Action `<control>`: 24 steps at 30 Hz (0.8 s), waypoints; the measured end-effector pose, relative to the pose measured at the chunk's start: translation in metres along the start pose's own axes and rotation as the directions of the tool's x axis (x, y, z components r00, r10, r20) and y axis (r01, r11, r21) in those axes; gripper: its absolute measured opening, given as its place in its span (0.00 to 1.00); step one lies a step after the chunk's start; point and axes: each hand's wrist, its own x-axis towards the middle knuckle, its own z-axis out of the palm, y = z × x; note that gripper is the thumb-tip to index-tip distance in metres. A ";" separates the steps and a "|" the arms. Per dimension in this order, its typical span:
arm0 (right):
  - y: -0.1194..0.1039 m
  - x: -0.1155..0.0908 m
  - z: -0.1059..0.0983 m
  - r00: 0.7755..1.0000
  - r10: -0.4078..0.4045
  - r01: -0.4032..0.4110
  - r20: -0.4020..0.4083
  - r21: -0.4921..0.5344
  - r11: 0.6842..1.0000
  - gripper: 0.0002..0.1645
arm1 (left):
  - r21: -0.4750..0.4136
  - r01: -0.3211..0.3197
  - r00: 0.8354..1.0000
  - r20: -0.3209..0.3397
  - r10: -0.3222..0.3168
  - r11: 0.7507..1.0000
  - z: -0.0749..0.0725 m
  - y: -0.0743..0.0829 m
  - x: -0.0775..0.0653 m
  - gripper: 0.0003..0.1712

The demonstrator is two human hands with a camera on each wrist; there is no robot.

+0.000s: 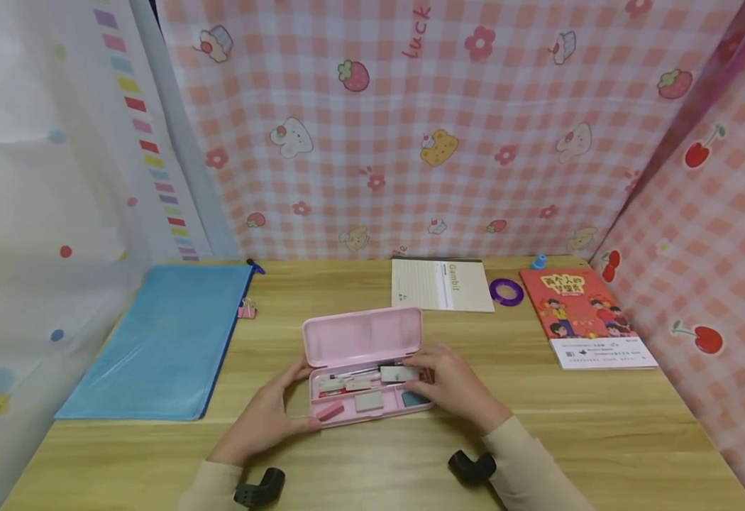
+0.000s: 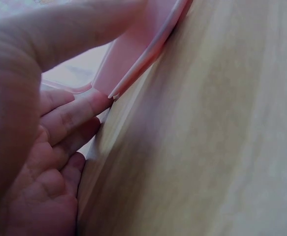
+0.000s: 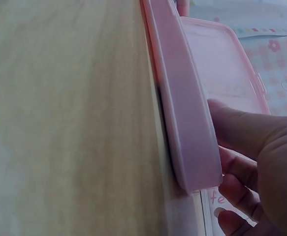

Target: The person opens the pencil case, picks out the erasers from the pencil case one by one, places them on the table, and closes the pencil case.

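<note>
A pink pencil case [image 1: 362, 420] lies on the table with its lid [image 1: 365, 339] raised at the back. My left hand [image 1: 270, 415] grips its left end, thumb at the front corner and fingers at the back. Over the right part of the case, my right hand [image 1: 455, 387] pinches a pale block with a dark end, like an eraser [image 1: 399, 374], between thumb and fingers. Pens [image 1: 355, 373] lie in the rear compartment. In the front ones are a small pink block [image 1: 330, 411], a pale grey block [image 1: 369, 402] and a dark blue piece [image 1: 414, 399].
A blue zip folder [image 1: 155, 341] lies at left, with a pink binder clip [image 1: 247, 310] beside it. Behind the case are a notebook [image 1: 439, 285] and a purple tape roll [image 1: 506, 292]. A red book [image 1: 583, 312] and a small blue object [image 1: 539, 262] are at right.
</note>
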 end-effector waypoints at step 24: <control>-0.008 0.004 0.004 0.999 0.043 -0.042 -0.003 0.050 0.998 0.09 | 0.001 0.026 1.000 0.004 -0.026 1.000 0.000 -0.001 -0.003 0.54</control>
